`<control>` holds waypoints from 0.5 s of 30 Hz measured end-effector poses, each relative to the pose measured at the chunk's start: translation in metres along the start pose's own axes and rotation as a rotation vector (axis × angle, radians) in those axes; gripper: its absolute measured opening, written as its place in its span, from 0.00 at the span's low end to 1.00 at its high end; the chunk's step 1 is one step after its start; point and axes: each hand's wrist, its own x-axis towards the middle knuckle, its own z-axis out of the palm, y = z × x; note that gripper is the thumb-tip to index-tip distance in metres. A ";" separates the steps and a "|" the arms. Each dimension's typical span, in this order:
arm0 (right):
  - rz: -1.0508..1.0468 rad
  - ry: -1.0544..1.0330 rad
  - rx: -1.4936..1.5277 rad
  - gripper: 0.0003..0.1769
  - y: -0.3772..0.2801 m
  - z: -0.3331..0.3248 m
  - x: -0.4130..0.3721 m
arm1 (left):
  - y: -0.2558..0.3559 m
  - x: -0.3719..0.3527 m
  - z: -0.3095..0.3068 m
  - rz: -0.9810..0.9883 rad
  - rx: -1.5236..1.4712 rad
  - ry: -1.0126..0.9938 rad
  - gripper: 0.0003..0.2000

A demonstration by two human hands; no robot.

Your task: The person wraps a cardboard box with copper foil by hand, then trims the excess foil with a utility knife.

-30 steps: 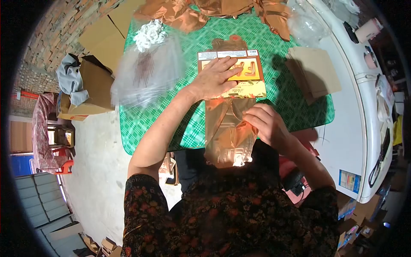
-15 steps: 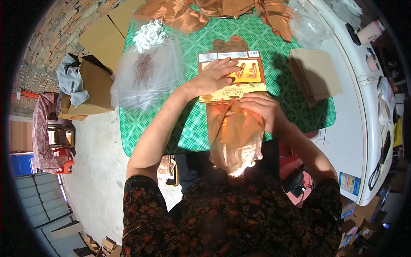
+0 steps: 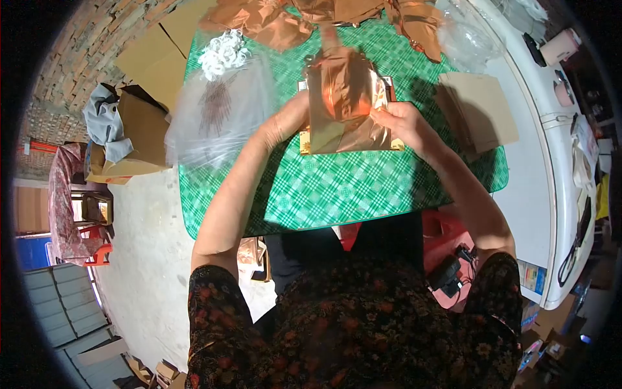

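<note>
Pinching copper foil [image 3: 343,84]: right hand [image 3: 402,121]; left hand [image 3: 297,111] partly hidden

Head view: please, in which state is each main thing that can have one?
Foil: creased, laid over the card
Card: flat, mostly covered
Left grip: fingers hidden behind the foil
Right grip: pinching the foil's right edge
Plastic: clear, layered flat
White coils: heaped on the plastic
Cardboard: stacked, partly shaded
Other foil: crumpled, spread out
Grey cloth: draped over the box

A cardboard box [image 3: 144,126] (grey cloth [image 3: 103,124] on it); brick wall [image 3: 71,74].
</note>
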 end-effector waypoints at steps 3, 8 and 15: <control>0.027 -0.023 0.011 0.18 0.010 -0.005 0.007 | 0.013 -0.010 0.016 0.070 -0.053 0.109 0.32; 0.058 -0.037 0.017 0.19 0.001 -0.007 0.002 | 0.017 -0.037 -0.003 -0.030 -0.020 0.134 0.39; 0.043 -0.025 0.078 0.19 -0.005 -0.001 -0.008 | -0.012 -0.076 0.003 0.106 0.426 0.242 0.22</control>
